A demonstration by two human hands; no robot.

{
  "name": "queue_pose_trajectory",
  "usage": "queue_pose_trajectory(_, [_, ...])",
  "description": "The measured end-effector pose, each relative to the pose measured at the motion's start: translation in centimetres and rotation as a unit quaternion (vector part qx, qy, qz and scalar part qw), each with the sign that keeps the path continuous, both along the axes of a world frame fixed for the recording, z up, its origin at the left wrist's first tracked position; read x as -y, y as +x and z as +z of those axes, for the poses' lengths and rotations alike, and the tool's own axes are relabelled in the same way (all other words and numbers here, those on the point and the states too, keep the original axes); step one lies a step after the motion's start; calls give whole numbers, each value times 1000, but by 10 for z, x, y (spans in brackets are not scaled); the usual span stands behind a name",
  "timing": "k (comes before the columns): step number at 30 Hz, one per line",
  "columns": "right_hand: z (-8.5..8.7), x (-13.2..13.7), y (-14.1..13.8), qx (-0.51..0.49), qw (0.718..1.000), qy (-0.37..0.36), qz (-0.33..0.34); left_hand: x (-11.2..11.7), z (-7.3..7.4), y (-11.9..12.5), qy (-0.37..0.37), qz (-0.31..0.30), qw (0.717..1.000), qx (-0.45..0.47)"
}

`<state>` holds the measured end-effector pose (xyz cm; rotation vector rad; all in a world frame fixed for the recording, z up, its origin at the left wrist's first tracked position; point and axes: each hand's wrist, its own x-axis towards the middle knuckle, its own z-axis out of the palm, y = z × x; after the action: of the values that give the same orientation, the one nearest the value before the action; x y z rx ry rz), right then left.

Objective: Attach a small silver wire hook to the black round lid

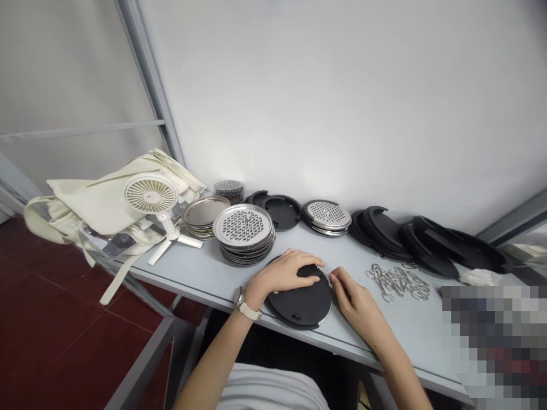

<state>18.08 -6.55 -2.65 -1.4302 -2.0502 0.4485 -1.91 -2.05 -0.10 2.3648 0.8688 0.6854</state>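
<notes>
A round black disc with a metal rim lies on the grey table near its front edge. My left hand, a watch on its wrist, rests flat on top of the disc with the fingers spread over its far edge. At the disc's right rim my right hand has its fingertips pinched together on a small metal part too small to name. A pile of loose metal clips lies just right of my right hand.
Stacks of perforated metal discs, plain metal discs and black rings line the back by the white wall. A cream handheld fan and a cloth bag sit at the left end. Right corner is blurred.
</notes>
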Motion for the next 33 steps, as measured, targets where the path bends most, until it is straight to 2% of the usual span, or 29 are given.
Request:
queue_pose_trajectory(24, [-3,-3,1,11,1000,2,-2,2,1,0,-12,17,1000,-21])
queue_pose_trajectory(33, [0,0,0,-2,1000,-12,-2,-1,-1,1,11,7,1000,-27])
